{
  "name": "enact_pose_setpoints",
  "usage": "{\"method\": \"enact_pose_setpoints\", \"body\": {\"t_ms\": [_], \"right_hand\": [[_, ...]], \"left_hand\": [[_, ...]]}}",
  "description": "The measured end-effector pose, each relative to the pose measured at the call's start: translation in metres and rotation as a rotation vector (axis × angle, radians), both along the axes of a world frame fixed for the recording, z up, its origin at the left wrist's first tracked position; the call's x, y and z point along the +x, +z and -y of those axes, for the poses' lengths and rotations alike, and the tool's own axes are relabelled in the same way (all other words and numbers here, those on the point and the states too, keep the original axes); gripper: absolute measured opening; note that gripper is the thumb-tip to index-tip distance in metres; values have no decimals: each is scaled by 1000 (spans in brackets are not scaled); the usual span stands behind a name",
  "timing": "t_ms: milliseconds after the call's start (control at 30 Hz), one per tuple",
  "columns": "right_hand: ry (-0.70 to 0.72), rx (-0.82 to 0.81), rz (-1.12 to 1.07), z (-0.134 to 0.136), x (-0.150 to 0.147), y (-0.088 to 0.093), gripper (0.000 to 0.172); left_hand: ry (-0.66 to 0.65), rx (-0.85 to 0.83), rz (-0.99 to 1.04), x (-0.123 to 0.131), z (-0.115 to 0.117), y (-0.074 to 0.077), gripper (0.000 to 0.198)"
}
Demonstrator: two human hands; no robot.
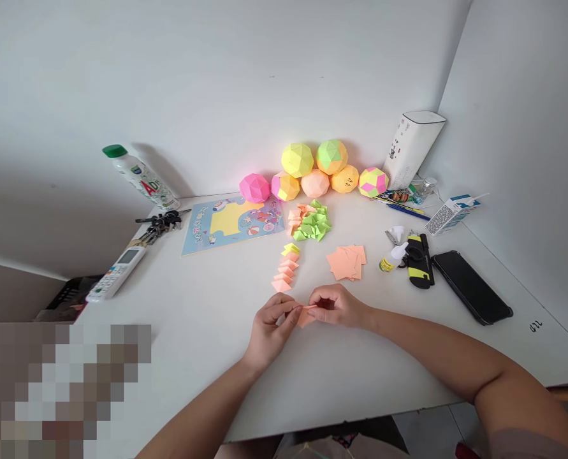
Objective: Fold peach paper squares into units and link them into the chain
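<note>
A small folded piece of orange paper (305, 315) is pinched between both hands just above the white table (207, 312). My left hand (270, 330) grips its left side with closed fingers. My right hand (337, 306) pinches its right edge. Just beyond the hands lies a row of folded orange units (285, 270) with a yellow one at its far end. A loose stack of flat orange squares (347, 262) sits to the right of that row.
Several paper balls (312, 172) line the back wall, with green and orange folded units (312, 222) in front. A sticker sheet (233, 223), keys (159, 224), a remote (116, 273) and a bottle (140, 178) lie left. A phone (470, 285), glue (389, 260), pens (405, 209) and boxes sit right.
</note>
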State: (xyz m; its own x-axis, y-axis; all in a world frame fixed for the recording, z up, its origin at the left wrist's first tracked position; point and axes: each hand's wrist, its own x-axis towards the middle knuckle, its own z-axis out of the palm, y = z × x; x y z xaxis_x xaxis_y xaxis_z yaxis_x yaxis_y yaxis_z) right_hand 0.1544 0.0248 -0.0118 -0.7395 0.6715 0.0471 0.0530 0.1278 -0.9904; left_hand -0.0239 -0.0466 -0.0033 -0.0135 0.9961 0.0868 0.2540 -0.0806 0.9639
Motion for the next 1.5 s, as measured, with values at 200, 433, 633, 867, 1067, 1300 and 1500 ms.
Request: {"method": "enact_pose_setpoints", "body": {"t_ms": [200, 433, 633, 867, 1067, 1300, 1500], "right_hand": [[-35, -35, 24, 0, 1, 2, 24], [-60, -192, -44, -1, 1, 1, 25], [-7, -244, -57, -4, 1, 1, 28], [43, -258, 33, -5, 3, 6, 30], [43, -291, -43, -7, 2, 2, 29], [41, -306, -81, -7, 1, 0, 32], [-3, -300, -112, -9, 3, -7, 37]], "left_hand": [[39, -106, 93, 1, -1, 6, 18], [0, -301, 272, 3, -1, 7, 21], [-29, -317, 362, 0, -2, 5, 22], [-3, -224, 388, 4, 0, 2, 25], [-16, -186, 405, 2, 0, 0, 23], [-161, -271, 351, 1, 1, -1, 25], [-100, -259, 368, 3, 0, -1, 32]]}}
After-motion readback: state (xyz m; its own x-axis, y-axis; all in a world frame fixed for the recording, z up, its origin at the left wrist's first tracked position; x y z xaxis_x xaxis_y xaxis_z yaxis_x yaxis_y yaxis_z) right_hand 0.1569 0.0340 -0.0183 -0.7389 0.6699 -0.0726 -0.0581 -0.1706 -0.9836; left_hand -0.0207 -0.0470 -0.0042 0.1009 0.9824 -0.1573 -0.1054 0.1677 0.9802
